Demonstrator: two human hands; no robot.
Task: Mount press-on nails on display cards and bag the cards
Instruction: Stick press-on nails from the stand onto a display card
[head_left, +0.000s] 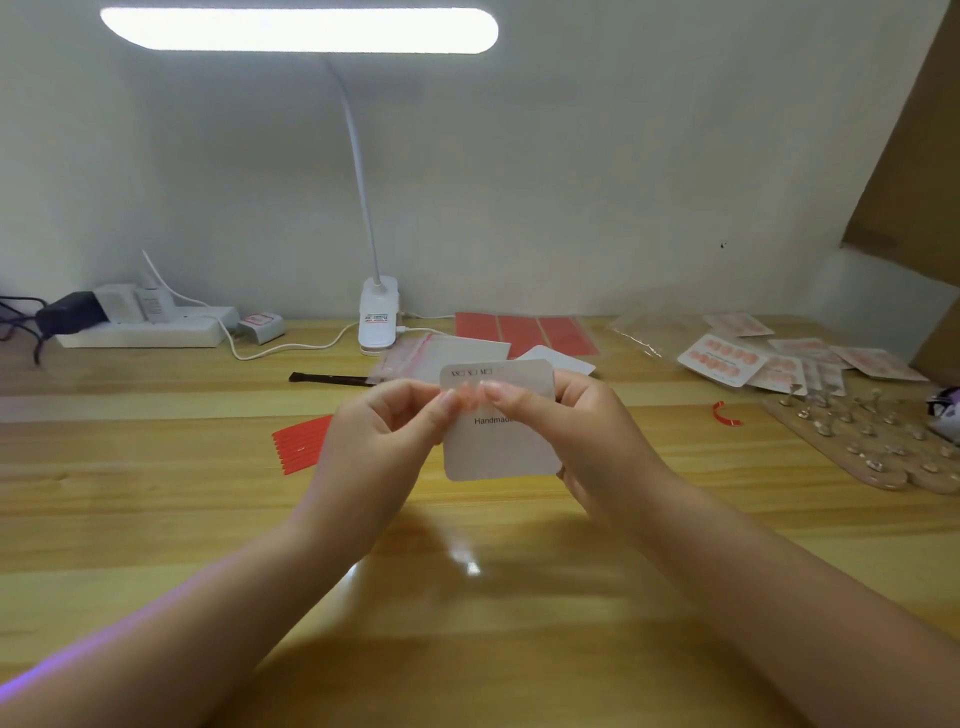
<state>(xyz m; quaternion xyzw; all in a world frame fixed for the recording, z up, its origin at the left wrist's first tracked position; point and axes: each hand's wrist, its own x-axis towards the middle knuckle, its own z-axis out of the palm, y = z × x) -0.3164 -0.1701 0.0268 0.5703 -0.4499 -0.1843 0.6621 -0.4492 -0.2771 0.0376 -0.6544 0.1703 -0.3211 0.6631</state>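
Above the table (156, 519), both hands (left hand (384, 431), right hand (582, 431)) pinch the card (498, 452).

Two bare forearms, no sleeves; left hand (387, 423) and right hand (582, 415) ungloved, without rings, fingernails short.

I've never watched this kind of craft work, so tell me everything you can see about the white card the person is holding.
The white card is a small rectangle with rounded corners, seemingly thin matte cardstock. The word "Handmade" is printed across its middle, and a row of small marks runs along its top edge. It is held upright above the wooden table, facing the camera. The right hand grips its right side, and the left hand pinches something small and pinkish against its upper front; I cannot identify it.
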